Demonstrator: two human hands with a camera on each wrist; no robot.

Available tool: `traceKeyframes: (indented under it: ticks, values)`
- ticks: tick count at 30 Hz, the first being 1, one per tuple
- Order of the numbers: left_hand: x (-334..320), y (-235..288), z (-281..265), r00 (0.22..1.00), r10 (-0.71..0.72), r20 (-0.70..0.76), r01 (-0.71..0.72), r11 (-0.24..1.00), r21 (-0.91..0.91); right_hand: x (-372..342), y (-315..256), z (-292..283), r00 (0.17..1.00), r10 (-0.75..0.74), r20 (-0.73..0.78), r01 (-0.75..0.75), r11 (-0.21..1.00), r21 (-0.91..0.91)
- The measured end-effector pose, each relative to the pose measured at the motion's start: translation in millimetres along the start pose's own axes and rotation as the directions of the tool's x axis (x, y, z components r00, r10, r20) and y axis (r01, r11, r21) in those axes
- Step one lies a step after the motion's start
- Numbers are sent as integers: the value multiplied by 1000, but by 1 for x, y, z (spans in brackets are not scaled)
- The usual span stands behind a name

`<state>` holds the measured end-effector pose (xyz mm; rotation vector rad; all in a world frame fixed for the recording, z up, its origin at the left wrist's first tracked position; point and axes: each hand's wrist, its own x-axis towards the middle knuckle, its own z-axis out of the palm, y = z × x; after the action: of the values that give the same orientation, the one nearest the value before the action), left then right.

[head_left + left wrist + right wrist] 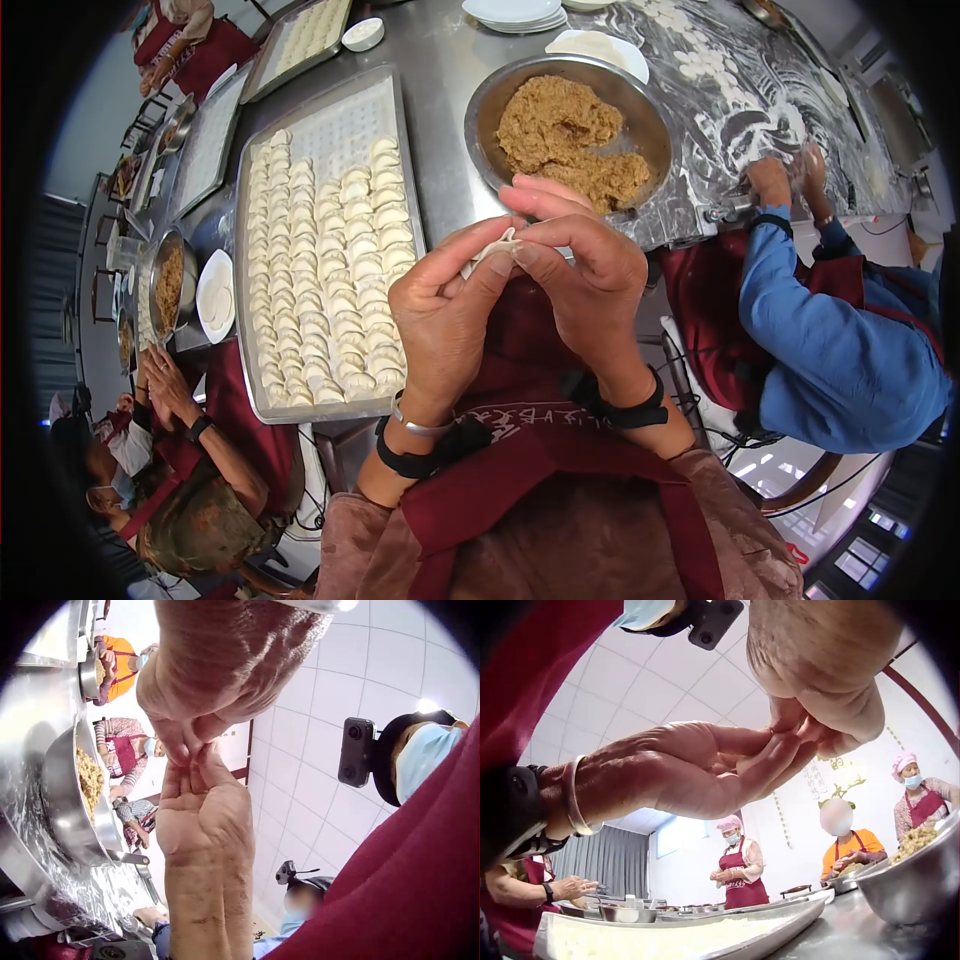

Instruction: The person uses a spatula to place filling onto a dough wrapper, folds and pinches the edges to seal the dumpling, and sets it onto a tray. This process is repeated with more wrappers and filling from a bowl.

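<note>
A small pale dumpling (pixel 507 240) is between my two hands, above the table's front edge in the head view. My left hand (pixel 445 300) pinches its left side between thumb and curved fingers. From the other side, my right hand (pixel 592 268) pinches the dough edge with thumb and forefinger, its other fingers stretched out beyond. Both thumbs meet over the dumpling. In the wrist views the fingers hide most of the dough. Just beyond the hands stands a steel bowl (pixel 483 145) of brown minced filling (pixel 560 125).
Left of my hands lies a metal tray (pixel 345 110) with rows of folded dumplings (pixel 330 270). Plates (pixel 515 12) and a white dish of flour (pixel 615 50) stand behind the bowl. A person in blue sleeves (pixel 820 330) works at the floured tabletop (pixel 740 110) on the right.
</note>
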<state>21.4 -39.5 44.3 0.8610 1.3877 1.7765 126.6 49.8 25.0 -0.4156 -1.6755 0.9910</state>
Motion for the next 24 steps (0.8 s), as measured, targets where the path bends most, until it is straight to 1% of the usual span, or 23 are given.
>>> traceKeyframes:
  ticks: [1,3,4,6,7,9,10,12,13,14,15,16,17,18,20,21,22,23,24]
  values:
    - [0,0,0,1000,-9,13,9,1000,-12,-1,2,-2,1000,1,0,-1,1000,0]
    - [1,1,-1,1000,-19,24,19,1000,-24,-3,5,-6,998,11,56,-6,996,-87]
    - [1,1,-2,999,-20,30,21,1000,-15,-3,3,-5,998,12,58,-7,996,-86]
    - [1,1,-4,999,-23,36,23,1000,-7,-1,-1,-4,989,140,57,-140,990,-8]
    - [0,-1,-5,999,-19,46,19,1000,-3,-2,-1,-3,988,141,57,-141,990,-8]
    - [0,0,-6,998,-16,57,16,1000,0,-3,0,-3,979,182,89,-191,975,110]
    - [0,1,-5,997,-31,71,30,999,13,-3,1,-3,979,182,89,-192,975,110]
    - [-1,6,-7,996,-46,82,44,999,27,-2,1,-4,989,117,95,-117,993,-3]
    - [0,8,-9,992,-82,101,66,987,148,-1,1,-5,988,119,99,-119,993,-2]
    - [1,10,-11,986,-119,115,85,960,267,-1,1,-5,993,55,108,-48,997,-66]
    - [2,13,-12,987,-120,111,87,960,265,0,1,-6,992,-7,122,23,991,-130]
    - [3,15,-13,982,-81,171,18,939,344,0,0,-7,992,-6,126,23,992,-128]
    - [5,17,-14,971,-48,234,-55,908,415,1,-1,-7,989,-45,141,68,984,-163]
    - [6,18,-16,972,-48,230,-53,908,415,1,-1,-7,984,-84,156,115,974,-198]
    - [9,19,-20,940,5,341,-184,849,495,1,0,-9,980,-88,177,127,966,-225]
    - [10,20,-20,941,7,339,-184,849,495,1,0,-9,976,-91,196,140,957,-254]
    - [10,22,-21,947,-66,314,-111,851,514,2,-2,-8,976,-92,198,142,957,-252]
    - [11,24,-21,948,-137,289,-39,847,531,2,-5,-7,981,-52,187,103,956,-273]
    - [12,27,-20,948,-136,287,-40,847,531,3,-6,-7,985,-11,174,63,954,-294]
